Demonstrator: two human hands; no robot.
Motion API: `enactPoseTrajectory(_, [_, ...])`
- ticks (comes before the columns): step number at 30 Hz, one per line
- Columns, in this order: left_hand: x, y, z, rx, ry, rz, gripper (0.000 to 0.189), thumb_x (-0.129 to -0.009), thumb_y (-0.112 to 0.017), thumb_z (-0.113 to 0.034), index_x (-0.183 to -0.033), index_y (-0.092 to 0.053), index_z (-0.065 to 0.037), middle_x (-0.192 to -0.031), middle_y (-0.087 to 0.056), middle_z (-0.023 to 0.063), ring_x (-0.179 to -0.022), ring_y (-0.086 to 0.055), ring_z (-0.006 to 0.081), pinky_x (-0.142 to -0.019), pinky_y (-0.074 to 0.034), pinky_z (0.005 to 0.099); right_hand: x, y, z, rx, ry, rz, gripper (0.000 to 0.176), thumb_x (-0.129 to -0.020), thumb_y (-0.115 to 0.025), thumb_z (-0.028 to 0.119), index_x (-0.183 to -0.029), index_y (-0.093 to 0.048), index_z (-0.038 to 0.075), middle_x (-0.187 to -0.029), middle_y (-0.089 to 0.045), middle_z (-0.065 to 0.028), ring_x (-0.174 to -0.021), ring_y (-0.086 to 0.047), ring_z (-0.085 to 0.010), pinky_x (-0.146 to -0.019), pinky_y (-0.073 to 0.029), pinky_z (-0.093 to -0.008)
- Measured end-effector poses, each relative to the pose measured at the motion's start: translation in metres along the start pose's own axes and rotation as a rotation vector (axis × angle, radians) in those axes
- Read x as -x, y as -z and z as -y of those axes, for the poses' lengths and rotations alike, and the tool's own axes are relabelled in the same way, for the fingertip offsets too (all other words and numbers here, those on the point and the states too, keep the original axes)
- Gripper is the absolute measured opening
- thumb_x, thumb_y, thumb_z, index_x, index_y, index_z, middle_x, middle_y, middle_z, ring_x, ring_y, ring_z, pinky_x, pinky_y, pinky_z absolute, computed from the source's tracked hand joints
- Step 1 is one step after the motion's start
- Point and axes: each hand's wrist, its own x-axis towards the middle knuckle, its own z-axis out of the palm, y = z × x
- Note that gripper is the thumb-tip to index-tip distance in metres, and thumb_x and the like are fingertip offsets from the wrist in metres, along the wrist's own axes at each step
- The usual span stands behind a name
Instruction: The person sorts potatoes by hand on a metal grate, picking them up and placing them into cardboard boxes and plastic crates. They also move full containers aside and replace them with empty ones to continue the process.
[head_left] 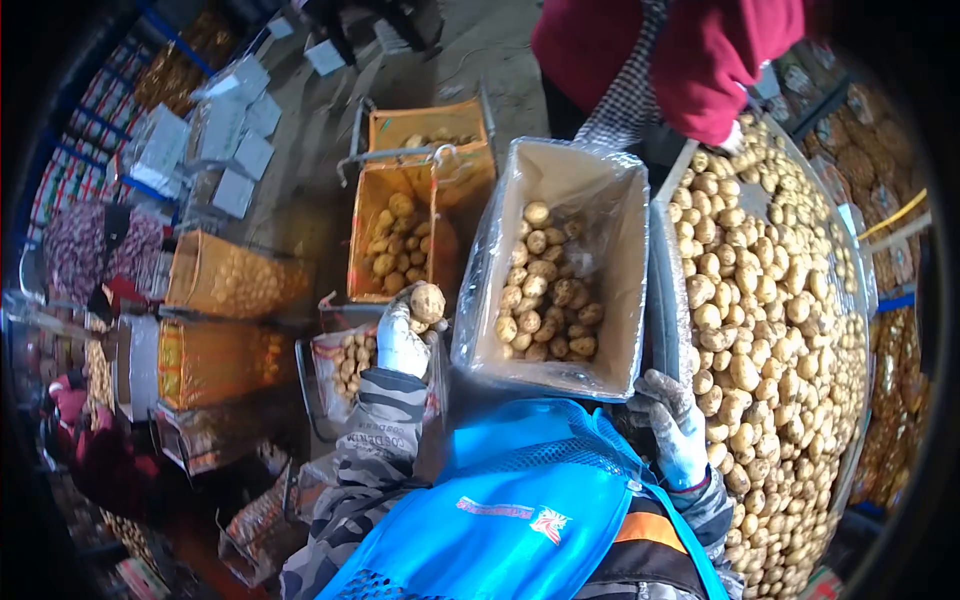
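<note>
My left hand (402,343), in a white glove, is closed around potatoes (428,303); a large one shows on top and at least one more below it. The hand is over a plastic-lined crate (340,347) of potatoes on the left. In front of my body, a cardboard box (625,220) lined with clear plastic has several potatoes on its bottom. My right hand (678,428), in a soiled white glove, is by the box's near right corner, next to the metal edge of a sorting table (668,290). Its fingers are curled, and what they hold is hidden.
Loose potatoes (750,370) cover the sorting table at right. Another person in a red sleeve (695,80) reaches into its far end. Orange-lined crates (365,275) stand beyond my left hand, with more orange bins (215,365) at far left. White cartons (215,125) are stacked behind.
</note>
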Motion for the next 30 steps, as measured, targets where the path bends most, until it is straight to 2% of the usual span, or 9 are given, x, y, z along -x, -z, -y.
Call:
enactPoseTrajectory(4, [-0.084,-0.024,-0.056,0.179,-0.069,0.15,0.034,-0.094,-0.047,-0.041,-0.103,-0.062,-0.013,-0.085,-0.066,0.0061,-0.067,-0.062,0.0223,-0.055,-0.051,0.0324,0.021,0.015,0.005,0.107,0.058,-0.159,0.049,-0.093,-0.059,0.02,-0.133,-0.042,-0.002,-0.124,-0.055,-0.014,-0.102,-0.059,-0.0196,-0.088,-0.049,-0.0322])
enactPoseTrajectory(8, [-0.166,-0.079,-0.118,0.233,0.004,-0.3,0.066,-0.086,-0.057,-0.051,-0.134,-0.038,-0.01,-0.141,-0.036,0.0195,-0.122,-0.045,0.038,-0.097,-0.041,0.0531,0.036,0.025,-0.001,0.169,0.102,-0.33,0.052,-0.092,-0.06,0.026,-0.133,-0.044,-0.002,-0.122,-0.058,-0.0142,-0.097,-0.062,-0.0203,-0.081,-0.053,-0.033])
enactPoseTrajectory(9, [-0.171,-0.081,-0.115,0.197,-0.08,-0.161,0.081,-0.084,-0.059,-0.053,-0.142,-0.023,-0.011,-0.151,-0.013,0.0185,-0.134,-0.028,0.04,-0.105,-0.032,0.0547,0.039,0.025,-0.001,0.147,0.108,-0.341,0.048,-0.093,-0.058,0.023,-0.133,-0.044,-0.001,-0.122,-0.058,-0.0136,-0.1,-0.061,-0.0195,-0.082,-0.052,-0.0326])
enactPoseTrajectory(12, [-0.186,-0.093,-0.068,-0.026,-0.128,0.15,0.054,-0.092,-0.056,-0.035,-0.138,-0.039,-0.012,-0.14,-0.038,0.0167,-0.123,-0.042,0.0318,-0.102,-0.038,0.0467,0.051,0.033,-0.012,0.063,0.004,-0.336,0.048,-0.093,-0.058,0.021,-0.134,-0.044,0.0,-0.122,-0.058,-0.013,-0.103,-0.06,-0.0199,-0.085,-0.05,-0.0323])
enactPoseTrajectory(16, [-0.063,-0.229,0.011,-0.45,-0.597,0.455,0.038,-0.095,-0.047,-0.01,-0.133,-0.047,-0.007,-0.128,-0.052,0.0083,-0.11,-0.051,0.0173,-0.1,-0.04,0.0332,0.081,0.052,-0.032,0.264,0.108,-0.549,0.056,-0.089,-0.061,0.02,-0.135,-0.04,-0.003,-0.129,-0.05,-0.012,-0.108,-0.052,-0.0154,-0.088,-0.046,-0.0287])
enactPoseTrajectory(18, [-0.024,-0.25,0.056,-0.558,-0.449,0.786,0.042,-0.091,-0.052,-0.007,-0.133,-0.047,-0.004,-0.125,-0.054,0.0092,-0.103,-0.055,0.0164,-0.096,-0.044,0.0321,0.103,0.072,-0.041,0.269,0.181,-0.789,0.062,-0.09,-0.062,0.022,-0.14,-0.034,-0.002,-0.134,-0.045,-0.0131,-0.11,-0.05,-0.0149,-0.086,-0.047,-0.0291])
enactPoseTrajectory(20, [0.012,-0.258,0.088,-1.048,-0.881,1.155,0.048,-0.079,-0.06,-0.001,-0.127,-0.053,-0.002,-0.12,-0.059,0.0115,-0.11,-0.056,0.0221,-0.096,-0.044,0.0371,0.139,0.077,-0.03,-0.064,0.054,-0.989,0.078,-0.091,-0.063,0.032,-0.147,-0.018,0.004,-0.143,-0.035,-0.0129,-0.117,-0.047,-0.021,-0.082,-0.049,-0.0313])
enactPoseTrajectory(22, [0.051,-0.262,0.111,-1.142,-0.953,1.475,0.048,-0.07,-0.066,-0.005,-0.117,-0.06,-0.004,-0.115,-0.06,0.0169,-0.11,-0.056,0.0344,-0.096,-0.044,0.0405,0.179,0.083,-0.045,-0.227,0.045,-1.148,0.077,-0.092,-0.059,0.038,-0.148,-0.017,0.006,-0.145,-0.032,-0.0125,-0.118,-0.047,-0.0257,-0.082,-0.05,-0.0347])
enactPoseTrajectory(30, [0.127,-0.311,0.19,-1.345,-1.162,2.157,0.054,-0.07,-0.063,-0.015,-0.123,-0.055,-0.014,-0.123,-0.052,0.015,-0.109,-0.051,0.036,-0.084,-0.042,0.0496,0.256,0.086,-0.094,-0.71,0.243,-1.306,0.07,-0.094,-0.057,0.032,-0.149,-0.018,0.011,-0.144,-0.032,-0.0118,-0.122,-0.044,-0.0417,-0.085,-0.05,-0.0502])
